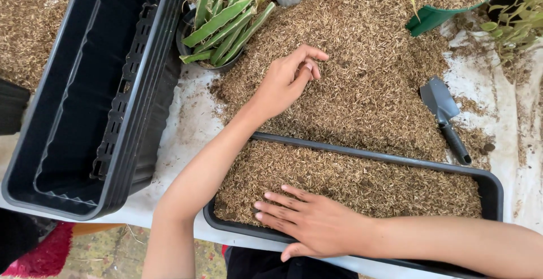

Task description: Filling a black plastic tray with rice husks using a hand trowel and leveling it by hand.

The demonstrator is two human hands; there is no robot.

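Left hand point(285, 81) curled, fingers scooping husk pile point(362, 69) on table; right hand point(311, 222) spread flat, pressing husk fill in black planter point(492, 180) at table edge. Risk — loose husks spilling over rim if overfilled.

The left hand point(289, 80) lies beyond the far rim of the filled planter point(362, 155), fingers curled inward, forearm slanting across that rim. The right hand point(310, 222) rests flat inside the planter's near-left end, fingers spread, palm down.
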